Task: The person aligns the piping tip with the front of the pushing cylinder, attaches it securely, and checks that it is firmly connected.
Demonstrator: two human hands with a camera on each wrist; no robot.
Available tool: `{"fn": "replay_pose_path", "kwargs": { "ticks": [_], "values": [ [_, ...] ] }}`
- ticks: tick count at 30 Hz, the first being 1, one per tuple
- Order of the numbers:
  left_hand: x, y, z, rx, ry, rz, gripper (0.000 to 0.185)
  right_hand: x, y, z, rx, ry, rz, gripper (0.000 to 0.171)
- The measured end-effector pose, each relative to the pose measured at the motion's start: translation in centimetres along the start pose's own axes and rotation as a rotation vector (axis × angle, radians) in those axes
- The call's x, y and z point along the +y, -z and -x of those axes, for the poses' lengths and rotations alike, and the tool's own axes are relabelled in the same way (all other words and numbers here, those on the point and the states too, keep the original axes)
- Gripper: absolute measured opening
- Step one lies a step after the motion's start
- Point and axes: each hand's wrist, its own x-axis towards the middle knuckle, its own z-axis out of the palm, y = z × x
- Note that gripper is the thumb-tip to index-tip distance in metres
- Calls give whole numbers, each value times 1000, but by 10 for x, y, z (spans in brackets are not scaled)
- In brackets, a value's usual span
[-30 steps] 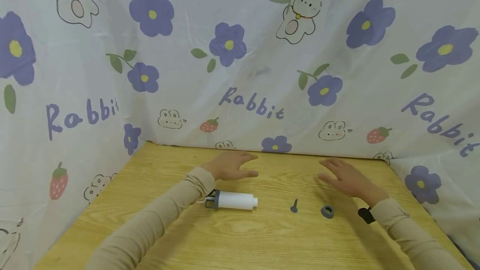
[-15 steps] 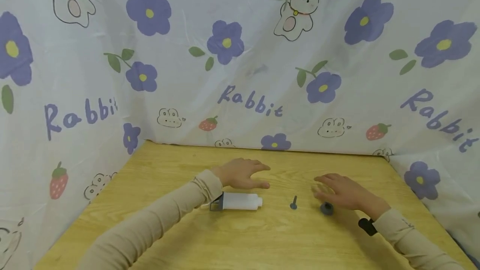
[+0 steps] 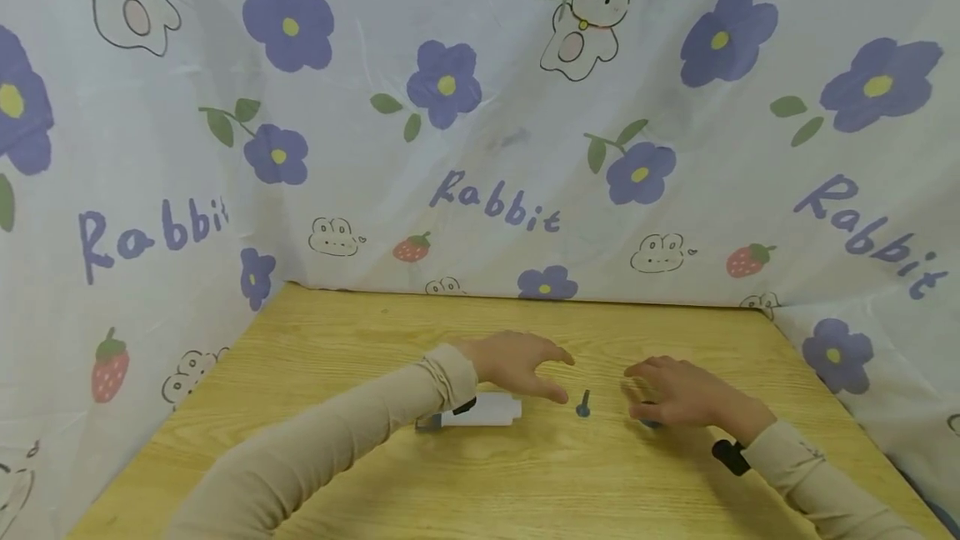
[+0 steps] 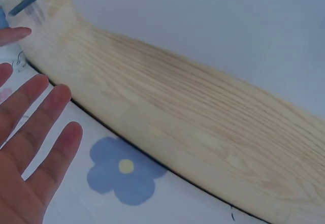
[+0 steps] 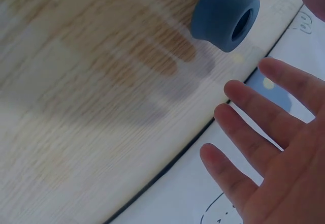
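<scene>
**Two open hands over small parts on a wood-grain surface**

The surface (image 3: 525, 482) is pale wood with a straight, visible grain, backed on three sides by a thin white cloth (image 3: 480, 148) printed with purple flowers, rabbits and strawberries.

A white cylinder (image 3: 483, 409) with a narrower neck at its right end and a dark grey fitting at its left lies on its side near the middle. Just to its right stands a small blue-grey pin (image 3: 582, 405) with a flat round head, stem upward. Further right lies a short blue-grey ring (image 5: 225, 13), matte, smooth, with a hole through its middle and flared ends; in the head view it is almost hidden.

The left hand (image 3: 519, 363) is spread, fingers straight, above the neck end of the cylinder, holding nothing; whether it touches the cylinder cannot be told. The right hand (image 3: 675, 394) is also open, fingers loosely extended over the ring, gripping nothing. Both forearms wear ribbed beige sleeves (image 3: 337, 448).
</scene>
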Motion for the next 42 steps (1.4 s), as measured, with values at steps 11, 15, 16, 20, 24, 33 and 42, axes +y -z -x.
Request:
{"fn": "replay_pose_path", "kwargs": {
  "ticks": [11, 15, 16, 20, 24, 33, 42],
  "values": [
    [12, -11, -24, -88, -35, 136, 60, 0, 0, 5, 0, 36, -10, 56],
    [12, -16, -31, -104, -9, 208, 51, 2, -4, 4, -6, 12, 5, 57],
    [11, -17, -33, -102, -3, 226, 49, 3, -5, 3, -5, 11, 9, 57],
    [9, -22, -41, -83, 23, 289, 40, 5, -7, 2, 2, 12, 26, 54],
    [11, -29, -51, -79, 31, 303, 33, 7, -8, 2, -9, 12, 25, 50],
    [25, -32, -55, -19, 42, 307, 13, 3, -3, 1, -17, 69, 5, 16],
    [31, -39, -54, 27, 83, 273, 8, 0, -3, 1, -29, 70, -3, 13]
  ]
}}
